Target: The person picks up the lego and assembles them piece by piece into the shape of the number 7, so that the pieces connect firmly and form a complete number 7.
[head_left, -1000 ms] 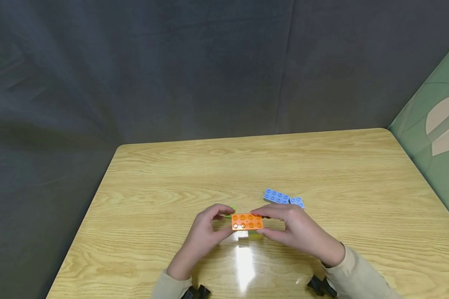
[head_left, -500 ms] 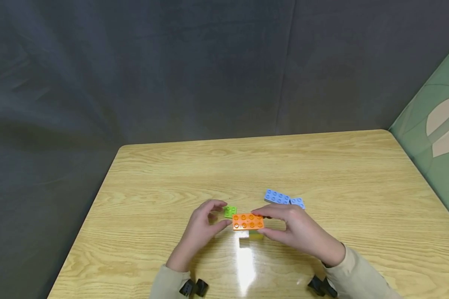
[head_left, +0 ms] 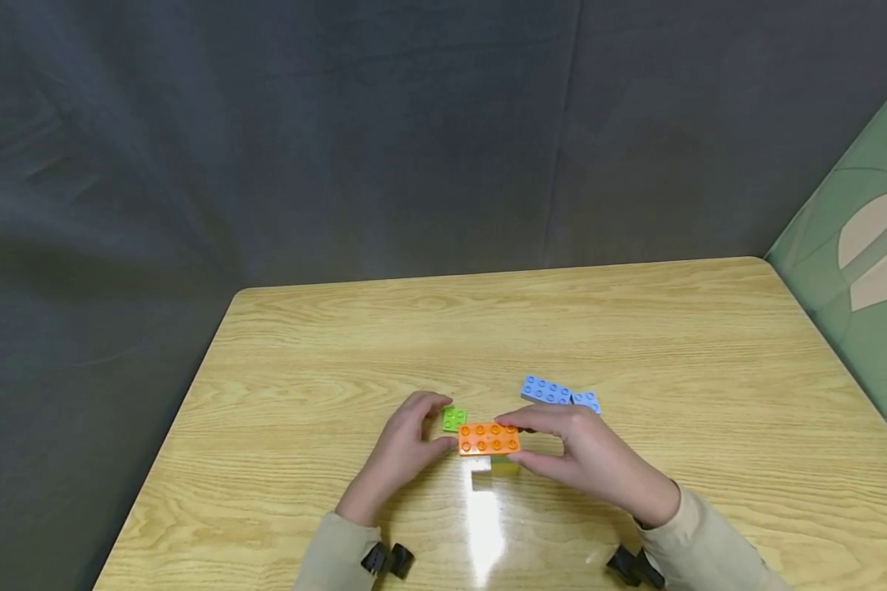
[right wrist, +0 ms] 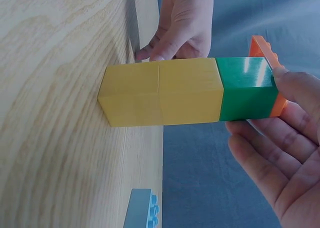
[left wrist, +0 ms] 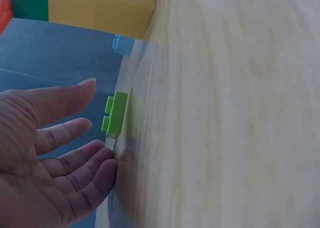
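1. Left hand (head_left: 405,437) has shifted toward eleven o'clock, fingers parted, holding nothing, beside the lime brick (head_left: 454,419).
2. Right hand (head_left: 580,443) pinches the orange 2x4 plate (head_left: 489,439) atop the green-and-yellow tower (right wrist: 187,93), at the lime brick's four o'clock.
3. Two blue bricks (head_left: 545,389) lie on the bench (head_left: 325,361) at the plate's two o'clock.

Dark cloth (head_left: 414,139) behind table (head_left: 303,345) (wood-grained)

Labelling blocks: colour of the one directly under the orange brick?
Green block, clearest in the right wrist view.
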{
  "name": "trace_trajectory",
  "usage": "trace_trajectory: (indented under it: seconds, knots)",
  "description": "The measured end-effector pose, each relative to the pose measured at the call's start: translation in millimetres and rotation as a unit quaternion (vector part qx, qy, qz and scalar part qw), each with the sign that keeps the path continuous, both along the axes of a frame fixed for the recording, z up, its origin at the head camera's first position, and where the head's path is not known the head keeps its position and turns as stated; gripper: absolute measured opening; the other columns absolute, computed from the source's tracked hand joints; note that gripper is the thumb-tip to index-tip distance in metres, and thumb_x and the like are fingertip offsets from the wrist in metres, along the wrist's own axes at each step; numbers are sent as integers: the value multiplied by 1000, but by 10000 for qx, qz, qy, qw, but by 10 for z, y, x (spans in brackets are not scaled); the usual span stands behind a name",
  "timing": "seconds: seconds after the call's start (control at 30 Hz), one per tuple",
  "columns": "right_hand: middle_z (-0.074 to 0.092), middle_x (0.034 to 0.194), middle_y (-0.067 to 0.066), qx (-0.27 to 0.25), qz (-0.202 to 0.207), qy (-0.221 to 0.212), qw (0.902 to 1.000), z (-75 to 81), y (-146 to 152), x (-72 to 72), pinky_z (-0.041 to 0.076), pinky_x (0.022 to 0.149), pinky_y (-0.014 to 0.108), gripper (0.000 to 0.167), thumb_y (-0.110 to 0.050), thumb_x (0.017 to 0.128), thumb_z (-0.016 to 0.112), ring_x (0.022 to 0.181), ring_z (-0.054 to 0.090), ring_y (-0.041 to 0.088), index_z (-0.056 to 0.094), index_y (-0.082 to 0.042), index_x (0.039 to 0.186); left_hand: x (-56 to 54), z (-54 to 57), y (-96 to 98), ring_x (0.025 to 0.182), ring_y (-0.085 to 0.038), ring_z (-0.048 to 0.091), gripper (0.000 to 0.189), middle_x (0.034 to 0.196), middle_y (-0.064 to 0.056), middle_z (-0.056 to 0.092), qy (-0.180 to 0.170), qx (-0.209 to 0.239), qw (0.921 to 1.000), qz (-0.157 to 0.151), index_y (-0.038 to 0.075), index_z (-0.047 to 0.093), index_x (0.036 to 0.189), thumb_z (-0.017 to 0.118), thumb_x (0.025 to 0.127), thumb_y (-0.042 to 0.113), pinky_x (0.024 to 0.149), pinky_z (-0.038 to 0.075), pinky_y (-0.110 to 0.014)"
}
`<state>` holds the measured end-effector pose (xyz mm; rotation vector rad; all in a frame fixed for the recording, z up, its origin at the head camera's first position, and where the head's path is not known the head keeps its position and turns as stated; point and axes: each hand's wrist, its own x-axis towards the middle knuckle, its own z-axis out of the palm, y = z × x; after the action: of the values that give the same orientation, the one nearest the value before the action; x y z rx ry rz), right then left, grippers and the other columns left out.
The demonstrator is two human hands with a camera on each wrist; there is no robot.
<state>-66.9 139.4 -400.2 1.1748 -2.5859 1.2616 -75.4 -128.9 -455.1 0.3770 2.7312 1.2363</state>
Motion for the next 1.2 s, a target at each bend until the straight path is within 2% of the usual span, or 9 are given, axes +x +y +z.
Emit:
trace_trajectory:
  seconds: [0.2, 0.4, 0.63, 0.8, 1.2]
  knots:
    - [69, 115, -5, -33, -45, 12, 10000, -10, -1, 6, 56, 82, 35, 38, -13, 84, 77, 105, 64, 16, 68, -18, 121, -31, 3, 26, 115, -24, 53, 51, 131, -5, 54, -82, -324, 9994, -48, 11, 59, 129, 79, 83, 20, 100, 43, -46]
    - [69, 116, -6, -45, -83, 16, 10000, -17, -1, 10, 56, 84, 36, 38, -14, 84, 77, 107, 64, 16, 68, -19, 121, -59, -3, 55, 100, -17, 54, 48, 122, -2, 55, -67, -591, 9981, -151, 11, 60, 127, 78, 84, 18, 87, 49, -38]
    - [68, 116, -6, -54, -87, 49, 9999, -21, -7, 9, 56, 84, 37, 38, -14, 84, 77, 108, 64, 17, 68, -19, 121, -88, -3, 99, 87, -15, 48, 43, 115, -1, 52, -48, -804, 9967, -117, 9, 62, 124, 78, 84, 15, 74, 45, -31]
    - [68, 116, -7, -63, -93, 40, 9999, -23, -8, 11, 55, 84, 37, 38, -13, 84, 78, 109, 63, 17, 68, -19, 121, -105, -5, 129, 84, -14, 47, 38, 114, -1, 50, -38, -937, 9956, -77, 10, 65, 118, 78, 83, 13, 71, 43, -29]
    - [69, 115, -6, -81, -97, 93, 9999, -24, -17, 13, 55, 85, 38, 38, -13, 83, 78, 109, 64, 18, 69, -17, 119, -92, -22, 110, 83, -13, 48, 31, 107, 3, 51, -88, -760, 9970, 65, 13, 67, 108, 80, 81, 14, 70, 45, -27]
